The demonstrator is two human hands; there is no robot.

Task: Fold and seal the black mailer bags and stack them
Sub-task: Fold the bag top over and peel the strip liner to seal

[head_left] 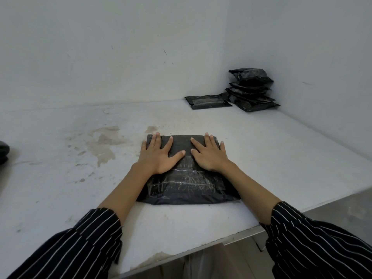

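Observation:
A black mailer bag (187,184) lies flat on the white table (271,150) in front of me, its far flap folded over toward me. My left hand (159,154) presses flat on the left half of that flap, fingers spread and straight. My right hand (209,154) presses flat on the right half in the same way. A stack of several sealed black mailer bags (251,89) stands in the far right corner against the walls. One more sealed bag (208,101) lies flat just left of the stack.
White walls close the table at the back and on the right. A dark object (4,152) shows at the left frame edge. Brownish stains (102,143) mark the tabletop left of the bag. The table's front edge (201,252) runs below my forearms.

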